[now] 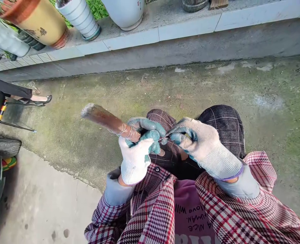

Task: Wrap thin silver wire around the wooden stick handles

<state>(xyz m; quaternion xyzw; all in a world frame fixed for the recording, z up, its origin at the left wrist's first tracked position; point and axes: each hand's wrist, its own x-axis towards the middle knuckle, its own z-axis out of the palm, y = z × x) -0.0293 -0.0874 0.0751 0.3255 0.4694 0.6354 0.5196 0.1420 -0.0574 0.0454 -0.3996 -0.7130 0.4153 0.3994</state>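
Note:
My left hand (139, 149), in a white glove with green fingertips, is wrapped round a brown wooden rod (102, 118) that points up and to the left. Thin metal wire (128, 131) is coiled in several turns round the rod just beyond my fingers. My right hand (198, 142), gloved the same way, pinches the free end of that wire right beside my left fingertips. Both hands are held over my lap, above my checked trousers and plaid jacket.
Mossy concrete ground spreads ahead to a raised tiled ledge (180, 30) carrying several large pots (38, 20). Another person's legs (17, 95) show at the left edge. A vehicle tyre (2, 147) lies at the lower left.

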